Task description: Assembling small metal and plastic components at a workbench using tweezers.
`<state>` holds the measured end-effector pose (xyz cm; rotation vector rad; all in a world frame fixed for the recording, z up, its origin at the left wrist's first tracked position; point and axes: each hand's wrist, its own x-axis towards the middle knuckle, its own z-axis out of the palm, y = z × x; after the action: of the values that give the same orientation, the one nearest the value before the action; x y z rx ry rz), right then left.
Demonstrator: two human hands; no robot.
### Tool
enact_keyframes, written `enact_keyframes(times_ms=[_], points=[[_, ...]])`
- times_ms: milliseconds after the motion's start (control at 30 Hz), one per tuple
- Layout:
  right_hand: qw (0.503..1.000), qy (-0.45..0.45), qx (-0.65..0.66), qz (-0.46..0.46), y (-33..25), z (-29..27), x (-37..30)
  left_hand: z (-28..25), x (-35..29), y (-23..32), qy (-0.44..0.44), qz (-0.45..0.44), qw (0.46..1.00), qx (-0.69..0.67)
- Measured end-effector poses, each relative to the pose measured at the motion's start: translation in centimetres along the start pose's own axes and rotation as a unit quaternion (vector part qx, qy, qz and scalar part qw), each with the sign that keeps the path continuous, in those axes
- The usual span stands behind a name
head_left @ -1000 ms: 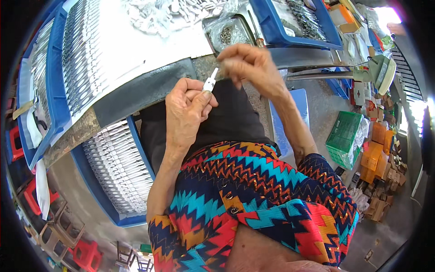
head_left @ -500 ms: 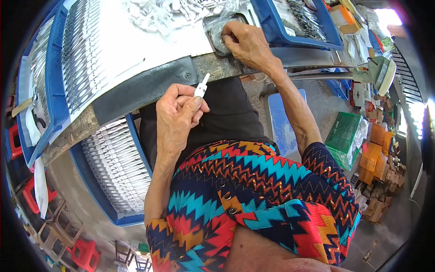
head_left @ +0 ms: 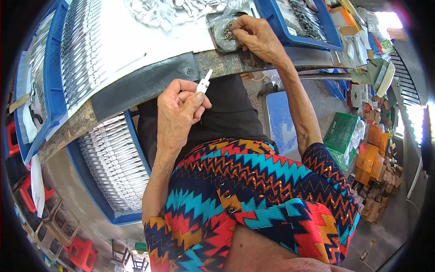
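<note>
In front of my lap, my left hand [head_left: 181,105] pinches a small white plastic part [head_left: 203,85] between thumb and forefinger. A narrow stem on the part points up and away from me. At the bench edge, the fingers of my right hand [head_left: 259,38] are pinched together over a small dark tray [head_left: 222,49] lined with clear plastic. Tiny metal pieces [head_left: 228,32] lie in this tray, close to my right fingertips. Whether those fingers hold one of them is too small to make out.
White parts [head_left: 181,11] lie heaped with clear plastic on the bench. Blue trays [head_left: 55,86] of lined-up parts stand left and right, and a blue tray [head_left: 108,213] sits below the bench edge. A lamp [head_left: 381,75], a green crate [head_left: 340,138] and boxes stand right.
My right hand has shifted slightly right over the small tray, and more of the tiny metal pieces shows. My left hand still holds the white part, almost unmoved.
</note>
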<state>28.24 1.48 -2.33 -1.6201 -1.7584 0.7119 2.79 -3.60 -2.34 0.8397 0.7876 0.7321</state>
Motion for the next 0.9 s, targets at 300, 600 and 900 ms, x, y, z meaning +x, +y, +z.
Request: enact_keyframes(times_ms=[300,600,900], points=[[0.998,0.021,-0.038,-0.038,0.5,0.1,0.0,0.1,0.0,-0.2,-0.003,0.002,1.0,0.001],[1.0,0.009,0.023,0.016,-0.3,0.1,-0.3,0.1,0.2,-0.3,0.001,-0.002,1.0,0.006],[0.993,0.042,0.11,0.019,-0.6,0.5,-0.4,0.1,0.1,-0.4,-0.001,0.0,1.0,-0.004]])
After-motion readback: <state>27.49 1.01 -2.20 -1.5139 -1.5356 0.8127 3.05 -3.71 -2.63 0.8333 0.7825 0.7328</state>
